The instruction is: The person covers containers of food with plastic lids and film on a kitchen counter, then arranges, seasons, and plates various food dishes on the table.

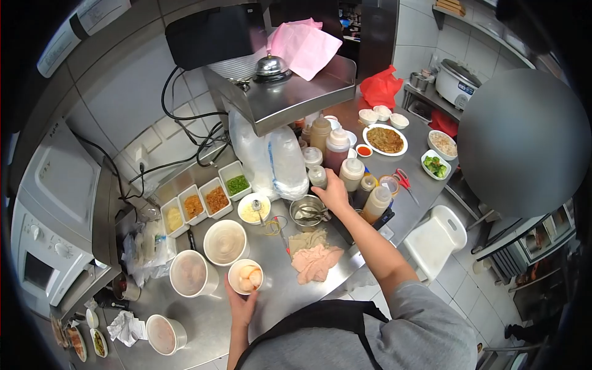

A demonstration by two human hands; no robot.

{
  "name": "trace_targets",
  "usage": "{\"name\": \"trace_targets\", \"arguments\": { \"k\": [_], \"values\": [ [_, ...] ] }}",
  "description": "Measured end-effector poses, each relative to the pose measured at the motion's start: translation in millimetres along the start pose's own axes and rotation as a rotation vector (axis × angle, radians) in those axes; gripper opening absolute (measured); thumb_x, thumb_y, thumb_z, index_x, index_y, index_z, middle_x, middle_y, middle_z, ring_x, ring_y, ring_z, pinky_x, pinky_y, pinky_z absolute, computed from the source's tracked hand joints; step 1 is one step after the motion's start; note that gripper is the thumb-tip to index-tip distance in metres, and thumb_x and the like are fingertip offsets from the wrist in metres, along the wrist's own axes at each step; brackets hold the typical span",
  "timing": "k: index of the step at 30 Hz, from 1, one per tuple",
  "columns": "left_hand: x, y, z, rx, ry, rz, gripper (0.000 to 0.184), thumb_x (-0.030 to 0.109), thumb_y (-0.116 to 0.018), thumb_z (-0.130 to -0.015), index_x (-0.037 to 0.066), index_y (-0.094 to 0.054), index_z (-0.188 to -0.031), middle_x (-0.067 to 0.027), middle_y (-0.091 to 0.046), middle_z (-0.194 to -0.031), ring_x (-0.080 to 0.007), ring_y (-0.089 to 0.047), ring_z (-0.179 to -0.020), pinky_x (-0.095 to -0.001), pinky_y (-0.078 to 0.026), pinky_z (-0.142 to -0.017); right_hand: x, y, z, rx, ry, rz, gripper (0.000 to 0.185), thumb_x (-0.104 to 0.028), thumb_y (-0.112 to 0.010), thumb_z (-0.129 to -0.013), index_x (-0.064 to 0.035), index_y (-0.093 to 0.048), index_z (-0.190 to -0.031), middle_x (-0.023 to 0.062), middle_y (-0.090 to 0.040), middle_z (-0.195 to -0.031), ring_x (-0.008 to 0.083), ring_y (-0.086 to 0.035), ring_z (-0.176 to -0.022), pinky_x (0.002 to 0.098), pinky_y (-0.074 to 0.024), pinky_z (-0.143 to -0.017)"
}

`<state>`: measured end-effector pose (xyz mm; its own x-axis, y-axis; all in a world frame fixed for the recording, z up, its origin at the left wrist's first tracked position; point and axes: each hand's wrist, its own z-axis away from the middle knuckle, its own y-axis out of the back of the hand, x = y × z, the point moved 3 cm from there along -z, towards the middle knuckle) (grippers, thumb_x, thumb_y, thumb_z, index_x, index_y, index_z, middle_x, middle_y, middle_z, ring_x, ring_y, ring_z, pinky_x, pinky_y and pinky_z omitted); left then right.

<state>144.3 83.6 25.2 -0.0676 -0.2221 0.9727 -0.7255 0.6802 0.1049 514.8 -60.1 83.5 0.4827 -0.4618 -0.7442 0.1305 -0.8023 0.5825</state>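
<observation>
My left hand (241, 303) is closed around the near side of a small white tub (247, 276), which holds pale, rounded pieces of food with some orange on them. Out to the right, my right hand (335, 194) grips a small clear shaker jar (317, 176) at the edge of a group of squeeze bottles (337, 148). Just below that hand is a metal pot (306, 211) with utensils in it. Two larger lidded white tubs (226, 242) (193, 273) stand beside the small one. A folded pink cloth (316, 265) lies on the steel counter between my arms.
White containers of chopped toppings (217, 199) line the wall. A bowl with a spoon (253, 208), scissors (280, 233) and a bag of plastic (271, 160) are close by. A metal shelf (296, 92) overhangs the counter. Plated food (385, 140) sits far right, near another person (524, 142).
</observation>
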Motion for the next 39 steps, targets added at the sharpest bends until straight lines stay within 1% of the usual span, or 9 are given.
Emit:
{"name": "trace_targets", "arguments": {
  "k": [1,5,10,19,28,32,33,37,39],
  "values": [
    [-8.0,-7.0,-1.2,0.006,0.049,0.138,0.103,0.005,-0.077,-0.063,0.002,-0.009,-0.139,-0.0164,-0.042,-0.129,-0.0262,-0.047,-0.116,-0.0376,-0.038,-0.099,-5.2,-0.2,0.0,0.124,0.182,-0.088,0.056,-0.017,-0.074,-0.065,-0.0058,-0.049,-0.114,0.0173,-0.056,-0.105,0.0383,-0.054,-0.098,0.0436,-0.0445,-0.081],
    [-14.8,-32.9,-15.4,0.067,-0.096,-0.086,0.097,0.010,-0.083,-0.057,-0.001,-0.025,-0.134,-0.0149,-0.047,-0.123,-0.0254,-0.049,-0.113,-0.0367,-0.040,-0.097,-61.5,30.7,14.0,0.222,0.581,-0.041,0.056,-0.014,-0.071,-0.062,-0.0081,-0.052,-0.115,0.0110,-0.048,-0.098,0.0311,-0.050,-0.092,0.0403,-0.0400,-0.079],
    [-14.5,-40.6,-28.3,0.102,-0.244,-0.362,0.091,0.020,-0.088,-0.051,-0.001,-0.039,-0.125,-0.0158,-0.052,-0.117,-0.0281,-0.054,-0.108,-0.0368,-0.044,-0.092,-126.5,26.6,56.4,-0.263,0.852,0.306,0.059,-0.013,-0.073,-0.059,-0.0181,-0.055,-0.115,0.0071,-0.050,-0.100,0.0252,-0.052,-0.092,0.0380,-0.0399,-0.078],
    [-10.3,-39.5,-30.6,0.091,-0.199,-0.278,0.090,0.022,-0.087,-0.052,0.000,-0.039,-0.125,-0.0164,-0.054,-0.114,-0.0302,-0.057,-0.104,-0.0376,-0.047,-0.087,-123.6,-14.1,102.5,-0.354,1.172,0.492,0.027,-0.023,-0.059,-0.074,-0.0204,-0.060,-0.101,-0.0049,-0.056,-0.083,0.0168,-0.050,-0.082,0.0323,-0.0367,-0.072],
    [-3.9,-37.8,-29.3,0.082,-0.176,-0.310,0.092,0.020,-0.087,-0.052,0.001,-0.036,-0.126,-0.0153,-0.055,-0.115,-0.0277,-0.058,-0.104,-0.0371,-0.048,-0.088,-112.5,-3.4,83.1,-0.469,0.947,0.378,0.053,-0.014,-0.075,-0.056,-0.0174,-0.061,-0.107,-0.0018,-0.061,-0.099,0.0215,-0.053,-0.091,0.0352,-0.0379,-0.082],
    [-4.0,-35.0,-27.5,0.083,-0.166,-0.328,0.091,0.018,-0.087,-0.053,0.000,-0.035,-0.126,-0.0156,-0.054,-0.116,-0.0272,-0.056,-0.106,-0.0367,-0.046,-0.090,-114.6,21.4,50.5,-0.356,0.487,-0.277,0.053,-0.002,-0.075,-0.065,-0.0045,-0.056,-0.115,0.0055,-0.061,-0.108,0.0170,-0.056,-0.098,0.0323,-0.0437,-0.084],
    [-9.5,-35.2,-27.5,0.084,-0.170,-0.297,0.091,0.018,-0.086,-0.054,0.000,-0.035,-0.127,-0.0155,-0.054,-0.116,-0.0270,-0.056,-0.107,-0.0366,-0.046,-0.090,-112.1,29.3,38.7,-0.387,0.316,-0.450,0.057,0.002,-0.071,-0.068,0.0020,-0.050,-0.121,0.0135,-0.058,-0.116,0.0174,-0.056,-0.103,0.0294,-0.0425,-0.092],
    [-14.4,-44.5,-29.3,0.038,-0.138,-0.180,0.084,0.016,-0.083,-0.060,-0.001,-0.036,-0.127,-0.0168,-0.054,-0.117,-0.0280,-0.055,-0.107,-0.0368,-0.045,-0.091,-110.6,68.4,2.7,-0.173,0.283,-0.733,0.058,0.004,-0.069,-0.069,0.0001,-0.044,-0.121,0.0078,-0.059,-0.105,0.0155,-0.056,-0.097,0.0301,-0.0457,-0.085],
    [-16.6,-39.9,-31.5,-0.016,-0.170,-0.206,0.077,0.017,-0.081,-0.063,-0.001,-0.039,-0.126,-0.0175,-0.054,-0.117,-0.0295,-0.054,-0.108,-0.0382,-0.044,-0.092,-97.2,75.4,-6.5,-0.065,0.338,-0.326,0.060,-0.003,-0.069,-0.067,-0.0013,-0.044,-0.122,0.0103,-0.060,-0.102,0.0187,-0.058,-0.095,0.0323,-0.0464,-0.083]
  ]
}}
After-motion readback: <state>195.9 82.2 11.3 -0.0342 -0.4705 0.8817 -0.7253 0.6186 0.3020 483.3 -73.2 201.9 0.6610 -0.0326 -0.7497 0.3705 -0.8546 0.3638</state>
